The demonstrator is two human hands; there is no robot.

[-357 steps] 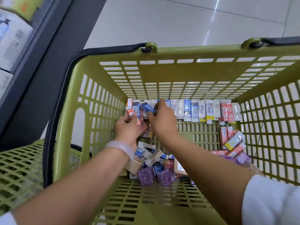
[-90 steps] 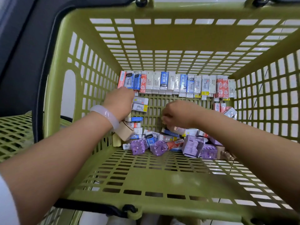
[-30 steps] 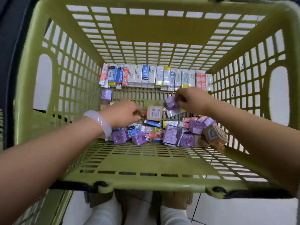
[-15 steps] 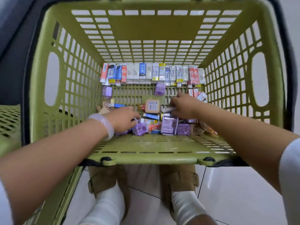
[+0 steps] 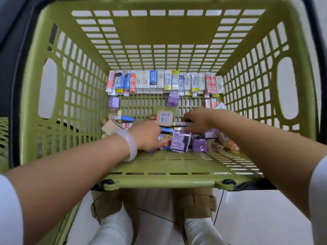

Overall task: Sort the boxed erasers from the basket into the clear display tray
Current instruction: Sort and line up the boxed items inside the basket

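Both my hands are down inside a green plastic basket (image 5: 58, 96). A row of boxed erasers (image 5: 164, 82) stands upright along its far wall. Loose boxes lie heaped at the near side, among them purple boxes (image 5: 180, 143) and a tan square pack (image 5: 165, 118). My left hand (image 5: 147, 134), with a pale bangle on the wrist, rests on the left of the heap, its fingers curled over small boxes. My right hand (image 5: 199, 119) pinches a thin grey-white eraser box (image 5: 180, 123) at the heap's top. No clear display tray is in view.
One purple box (image 5: 173, 99) lies alone on the basket floor below the row, another (image 5: 113, 102) by the left wall. A second green basket (image 5: 3, 137) shows at the far left. My feet in tan shoes (image 5: 194, 204) stand on white floor tiles under the basket.
The view has tilted down toward my feet. A purple box left my right hand and lies mid-floor; that hand now pinches a thin grey-white box. My left hand reached deeper into the heap.
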